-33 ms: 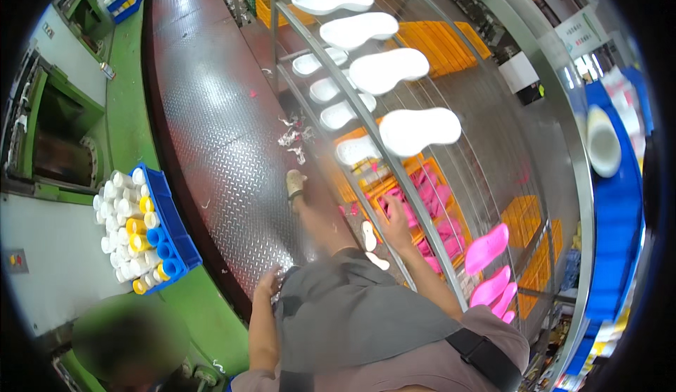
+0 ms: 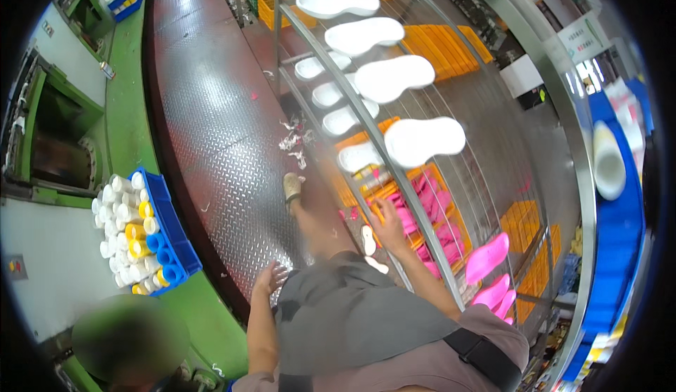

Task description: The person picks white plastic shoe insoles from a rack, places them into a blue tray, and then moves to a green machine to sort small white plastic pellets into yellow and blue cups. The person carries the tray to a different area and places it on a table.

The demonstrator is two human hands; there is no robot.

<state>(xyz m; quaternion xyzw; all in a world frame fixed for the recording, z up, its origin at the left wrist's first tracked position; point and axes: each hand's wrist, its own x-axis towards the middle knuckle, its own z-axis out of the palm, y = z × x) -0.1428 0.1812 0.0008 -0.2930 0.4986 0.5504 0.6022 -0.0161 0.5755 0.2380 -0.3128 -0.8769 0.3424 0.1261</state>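
**Right hand at the lower rack, left hand hanging free**

I see my right hand (image 2: 389, 229) reaching forward and down to the wire rack (image 2: 394, 160), its fingers spread over the lower tier just beside the orange crate (image 2: 451, 216) of pink soles (image 2: 422, 195). The hand is unclenched; I cannot tell whether it touches the rack bar or any sole. A small white sole (image 2: 367, 240) lies just left of the hand, and another white piece (image 2: 377, 265) sits below it, near my wrist.

My left hand (image 2: 267, 277) hangs at my side over the steel floor plate (image 2: 211, 110), fingers loosely spread, grasping nothing.

Large white soles (image 2: 424, 141) rest in a row on the rack's upper tier; smaller white ones lie on the tier beneath. Three pink soles (image 2: 487, 257) hang on the rack at lower right. My foot, in a tan shoe (image 2: 292, 186), stands on the plate near scattered white scraps (image 2: 294, 138). A blue crate (image 2: 169, 237) of white, yellow and blue cylinders stands to the left, on the green floor.

Compared with the earlier frame, I find no change: both hands, the soles and the crates hold the same positions.
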